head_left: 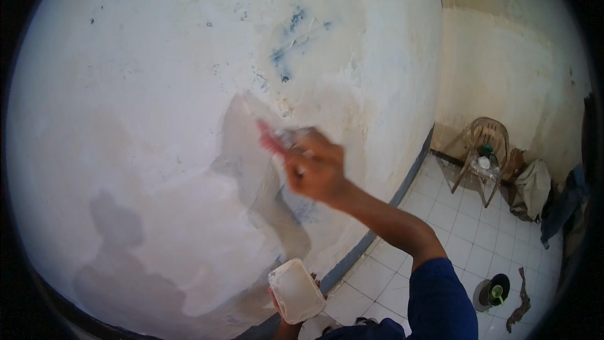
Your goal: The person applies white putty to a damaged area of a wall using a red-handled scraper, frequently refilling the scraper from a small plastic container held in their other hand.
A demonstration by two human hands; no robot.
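My right hand (pixel 314 167) grips a red tool (pixel 269 138) with a greyish, blurred end, raised against or just in front of the white, patchy wall (pixel 157 101); motion blur hides whether they touch. The wall shows blue-grey marks above the hand and a smoother pale patch lower down, with shadows falling on it. Below, my left hand (pixel 275 297) holds a rectangular white container (pixel 297 291), smeared with pale material, beside the lower part of the wall.
A tiled floor (pixel 431 204) runs along the grey baseboard at the right. Toward the far corner stands a plastic chair (pixel 487 135) with items on it, beside crumpled sacks and cloths (pixel 528 189). A black bucket (pixel 487 293) with something green and a ragged brown strip (pixel 521 305) lie nearer.
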